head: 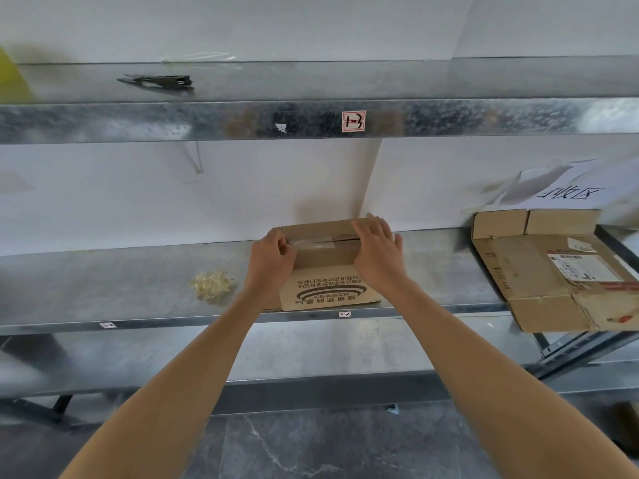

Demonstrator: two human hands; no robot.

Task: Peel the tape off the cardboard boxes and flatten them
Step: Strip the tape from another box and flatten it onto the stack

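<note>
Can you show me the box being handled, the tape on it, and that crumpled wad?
box (328,292): head view, printed front flap.
tape (311,242): head view, clear strip on the top.
crumpled wad (212,284): head view, its middle.

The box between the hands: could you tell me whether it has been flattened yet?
No, the box stands upright, not collapsed, on the shelf, with tape across its top seam.

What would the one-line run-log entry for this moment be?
stage: peeling | left hand: pinches tape at box left end | right hand: flat on box top | box: unflattened, on shelf
</note>
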